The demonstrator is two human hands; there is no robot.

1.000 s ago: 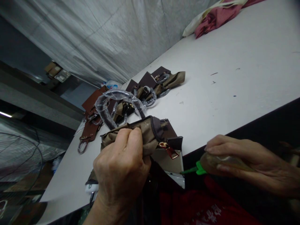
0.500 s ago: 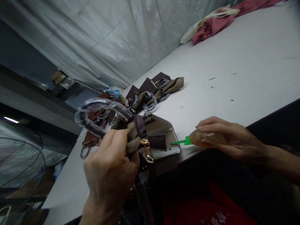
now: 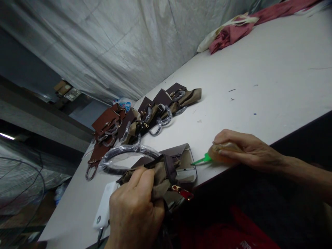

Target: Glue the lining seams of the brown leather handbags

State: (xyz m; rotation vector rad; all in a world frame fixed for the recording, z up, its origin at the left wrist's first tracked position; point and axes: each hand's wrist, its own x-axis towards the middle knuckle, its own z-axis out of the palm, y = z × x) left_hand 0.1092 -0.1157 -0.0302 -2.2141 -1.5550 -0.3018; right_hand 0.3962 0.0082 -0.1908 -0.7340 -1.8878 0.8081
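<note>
My left hand [image 3: 136, 204] is closed around the bunched brown lining of a handbag [image 3: 176, 152] at the table's near edge. Plastic film wraps the bag's dark looped handle [image 3: 116, 152], and a metal zipper pull [image 3: 183, 192] hangs at its side. In my right hand [image 3: 249, 154] I grip a squeeze bottle [image 3: 220, 152] of amber liquid, its fingers wrapped round it. The bottle's green nozzle [image 3: 202, 160] points left, its tip at the bag's right edge; whether it touches I cannot tell.
Several brown and dark handbags [image 3: 160, 100] lie in a row toward the back left of the white table [image 3: 259, 69]. A white device [image 3: 106, 204] with a cable lies left of my left hand. Pink cloth [image 3: 230, 36] rests against the grey sheet [image 3: 145, 41] behind.
My left hand and the handbag have moved down and right, uncovering the white device. The zipper pull now swings out to the right. The bottle stays near the bag's right edge.
</note>
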